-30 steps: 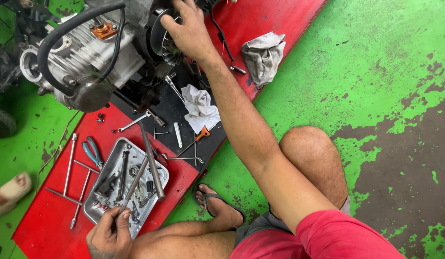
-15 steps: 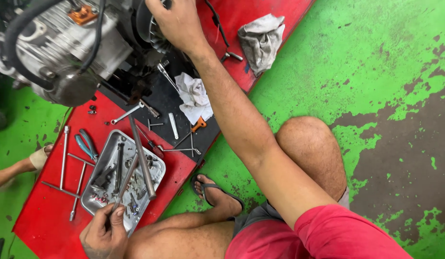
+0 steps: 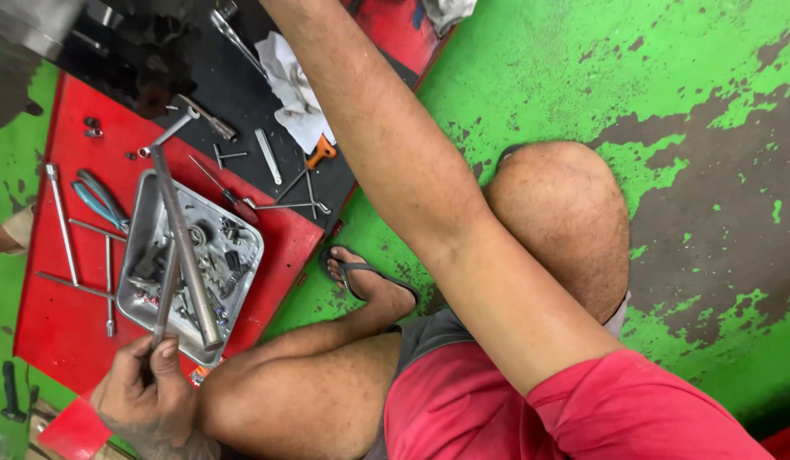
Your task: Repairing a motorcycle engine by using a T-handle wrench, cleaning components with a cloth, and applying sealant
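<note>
Metal tray (image 3: 148, 192) sits on the red mat (image 3: 50, 328) just off your left knee, crowded with small parts, with a long steel bar (image 3: 184, 247) laid diagonally across it. Your left hand (image 3: 148, 396) is at the tray's near corner, fingers curled shut around the lower end of a thinner rod (image 3: 165, 298) that runs up into the tray alongside the bar. Your right arm (image 3: 429, 179) stretches up and out past the top of the frame, so your right hand is not visible and I cannot tell whether it is open or gripping anything. To do this cleanly, I would draw the rod straight back along its own length rather than levering it sideways, since it lies against the steel bar and over loose bits that could scatter. Keep the grip low and firm, and lift the far end slightly first so it clears the tray's rim. Blue-handled pliers (image 3: 97, 200) and several slim rods lie on the mat just left of the tray; avoid sweeping them. A white rag (image 3: 293, 85) and an orange-handled tool (image 3: 318, 153) lie further up on the black mat (image 3: 242, 119), well apart from your left hand. You are looking at the tray with that right arm extended, so keep it steady.
</note>
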